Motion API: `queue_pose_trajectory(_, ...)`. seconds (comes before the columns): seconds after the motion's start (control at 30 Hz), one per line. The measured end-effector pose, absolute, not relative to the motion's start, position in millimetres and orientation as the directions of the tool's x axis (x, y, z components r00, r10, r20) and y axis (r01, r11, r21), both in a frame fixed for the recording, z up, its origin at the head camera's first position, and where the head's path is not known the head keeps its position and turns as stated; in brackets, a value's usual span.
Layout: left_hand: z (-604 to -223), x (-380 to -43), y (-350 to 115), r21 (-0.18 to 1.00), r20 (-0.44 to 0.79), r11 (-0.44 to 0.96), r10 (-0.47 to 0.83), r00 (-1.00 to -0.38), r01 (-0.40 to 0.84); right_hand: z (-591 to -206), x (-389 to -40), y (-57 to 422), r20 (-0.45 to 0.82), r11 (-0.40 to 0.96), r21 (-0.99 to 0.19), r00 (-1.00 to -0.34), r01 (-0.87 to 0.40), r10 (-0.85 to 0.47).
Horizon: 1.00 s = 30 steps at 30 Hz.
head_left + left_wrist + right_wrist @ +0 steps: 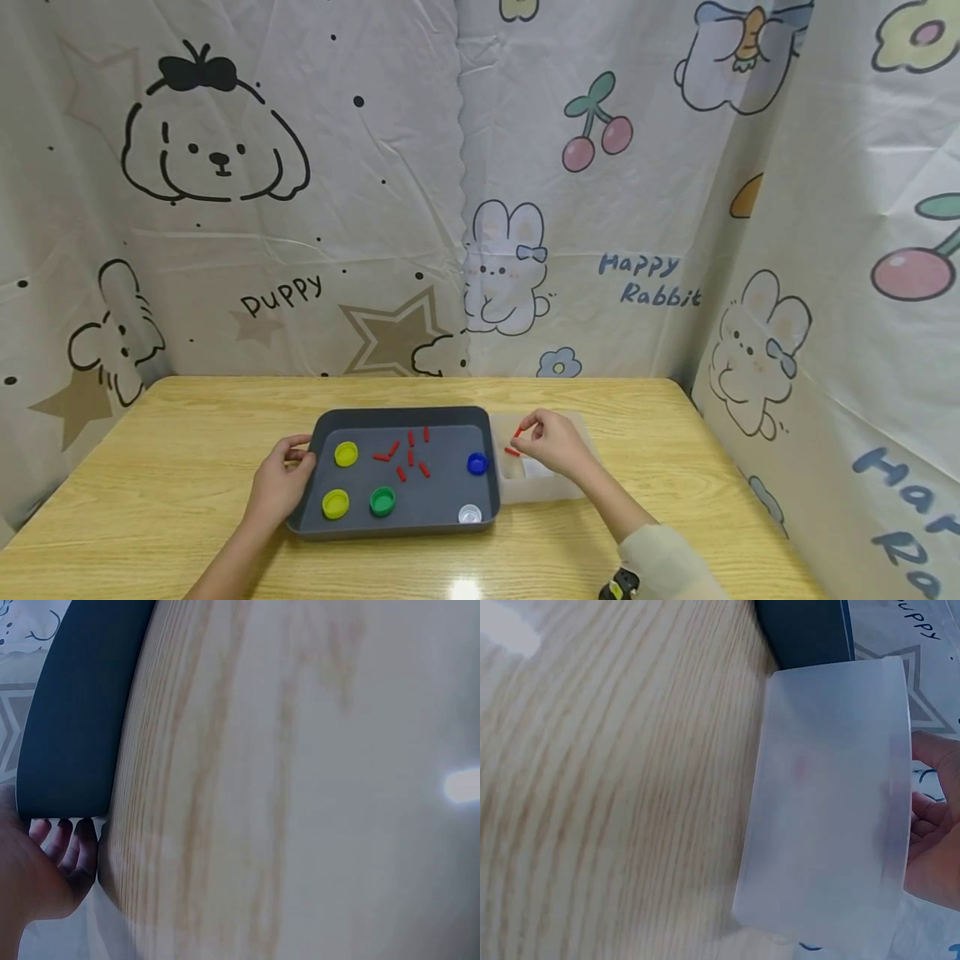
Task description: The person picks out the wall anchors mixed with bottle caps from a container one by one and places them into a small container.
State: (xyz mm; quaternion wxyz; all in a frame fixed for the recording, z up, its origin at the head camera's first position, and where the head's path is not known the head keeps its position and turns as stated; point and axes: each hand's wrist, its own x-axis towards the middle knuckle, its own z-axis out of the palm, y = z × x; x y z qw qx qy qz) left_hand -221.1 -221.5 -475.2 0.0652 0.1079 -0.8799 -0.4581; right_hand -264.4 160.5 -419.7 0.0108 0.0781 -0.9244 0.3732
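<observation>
A dark grey tray (438, 492) holds several short red sticks (410, 458). Two yellow round caps (335, 503), a green cap (382, 501), a blue cap (477, 464) and a clear cap (470, 514) also sit in it. My left hand (283, 482) grips the tray's left end; the left wrist view shows fingers (84, 851) curled against that end wall. Over the translucent box (543, 493), my right hand (555, 443) pinches a red stick (518, 432) between thumb and fingertips. Another red stick (512, 452) lies below it in the box.
The box stands against the tray's right side, with a white piece (537, 468) inside. Both stand on a wooden table (187, 450). A printed curtain (390, 208) hangs behind the table and along its sides.
</observation>
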Motion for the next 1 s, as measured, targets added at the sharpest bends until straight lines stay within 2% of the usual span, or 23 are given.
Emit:
queue_pose_trajectory(0.4, -475, -219, -222, 0.818, 0.023, 0.561, -0.252, -0.968, -0.127, -429, -267, 174, 0.045, 0.753, -0.642, -0.988, -0.143, -0.149)
queue_pose_trajectory(1.0, -477, -220, -222, 0.822, 0.02, 0.555, -0.255, -0.967, -0.129, -433, -271, 177, -0.001, 0.754, -0.645, -0.987, -0.124, -0.163)
